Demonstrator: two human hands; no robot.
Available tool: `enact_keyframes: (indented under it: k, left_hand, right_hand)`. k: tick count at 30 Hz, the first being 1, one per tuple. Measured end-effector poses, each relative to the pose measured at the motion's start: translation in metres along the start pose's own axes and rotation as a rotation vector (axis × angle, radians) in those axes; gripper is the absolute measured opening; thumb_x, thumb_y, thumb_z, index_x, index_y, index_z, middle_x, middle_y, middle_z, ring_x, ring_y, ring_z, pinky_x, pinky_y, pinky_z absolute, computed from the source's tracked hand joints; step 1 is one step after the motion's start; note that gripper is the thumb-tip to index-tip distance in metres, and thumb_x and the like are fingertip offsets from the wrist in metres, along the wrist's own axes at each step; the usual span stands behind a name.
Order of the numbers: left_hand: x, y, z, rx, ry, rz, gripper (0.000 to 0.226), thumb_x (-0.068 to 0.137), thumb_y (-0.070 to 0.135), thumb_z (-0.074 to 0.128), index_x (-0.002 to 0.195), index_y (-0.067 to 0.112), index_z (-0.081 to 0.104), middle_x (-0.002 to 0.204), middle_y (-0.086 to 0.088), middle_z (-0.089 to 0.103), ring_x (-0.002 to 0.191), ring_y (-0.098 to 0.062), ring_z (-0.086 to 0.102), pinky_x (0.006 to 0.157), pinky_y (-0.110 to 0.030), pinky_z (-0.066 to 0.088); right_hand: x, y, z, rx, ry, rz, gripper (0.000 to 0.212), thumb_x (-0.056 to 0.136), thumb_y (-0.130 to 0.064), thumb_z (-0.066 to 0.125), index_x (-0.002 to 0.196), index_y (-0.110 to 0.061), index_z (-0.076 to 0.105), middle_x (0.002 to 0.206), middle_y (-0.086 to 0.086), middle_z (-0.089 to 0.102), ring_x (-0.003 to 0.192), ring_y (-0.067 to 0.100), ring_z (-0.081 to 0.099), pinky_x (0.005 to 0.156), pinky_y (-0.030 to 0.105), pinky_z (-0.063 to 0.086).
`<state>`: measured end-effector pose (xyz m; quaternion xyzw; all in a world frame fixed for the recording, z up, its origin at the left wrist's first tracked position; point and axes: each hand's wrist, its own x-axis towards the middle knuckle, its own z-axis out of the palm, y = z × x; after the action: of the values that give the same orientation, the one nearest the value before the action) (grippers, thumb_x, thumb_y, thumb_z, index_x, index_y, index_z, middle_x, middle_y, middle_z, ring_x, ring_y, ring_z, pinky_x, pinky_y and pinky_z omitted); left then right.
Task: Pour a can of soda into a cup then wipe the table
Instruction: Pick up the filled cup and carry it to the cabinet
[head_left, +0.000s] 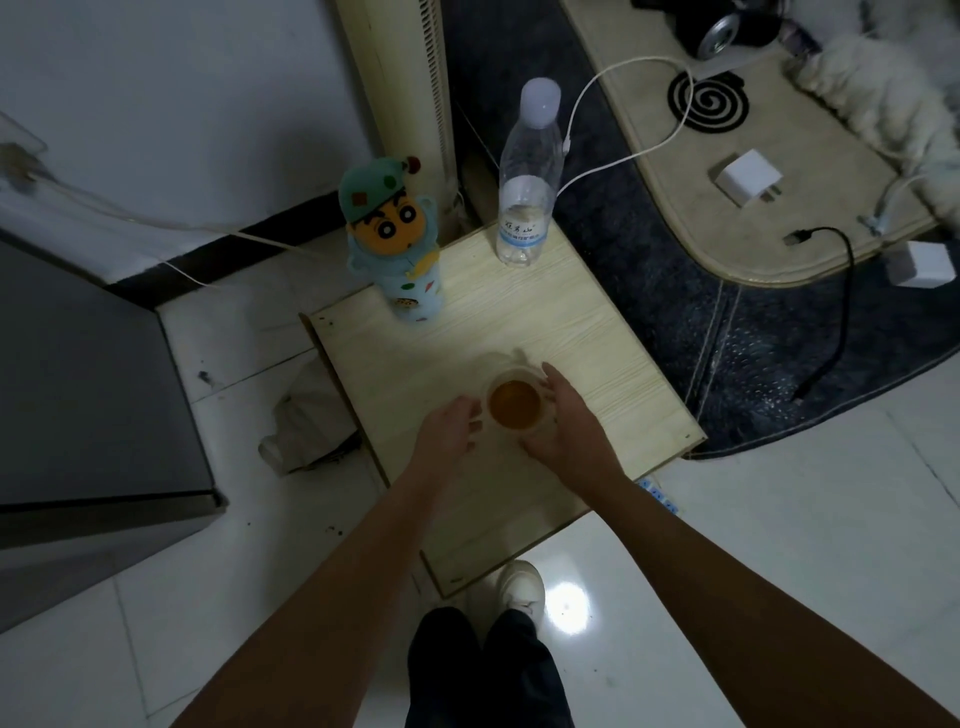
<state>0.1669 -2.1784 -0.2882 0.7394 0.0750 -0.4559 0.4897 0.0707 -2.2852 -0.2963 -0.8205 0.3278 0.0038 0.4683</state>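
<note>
My cup (515, 404) stands upright near the middle of the desk (597, 332), mouth up, amber drink inside. Both hands are on it: my left hand (448, 427) curls against its left side and my right hand (560, 415) wraps its right side. One cup, two bottles: a cartoon bottle (400, 244) at the desk's far left corner and a clear water bottle (530, 176) at the far edge, both upright and well apart from the cup. A white cable (613, 166) runs just beside the water bottle. Two white chargers (748, 179) lie on the rug (649, 130) at right.
</note>
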Motion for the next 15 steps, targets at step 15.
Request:
enact_keyframes:
  k: [15]
  left_hand:
    - [-0.144,0.109,-0.034,1.037,0.036,0.636,0.046,0.094,0.028,0.047,0.136,0.01,0.043,0.137,-0.011,0.047,0.125,-0.026,0.044,0.1,-0.033,0.037]
  right_hand:
    - [-0.094,-0.09,-0.147,-0.378,0.155,-0.092,0.058,0.089,-0.021,0.06,0.14,-0.008,0.034,0.139,0.014,0.043,0.129,0.028,0.038,0.104,0.033,0.031]
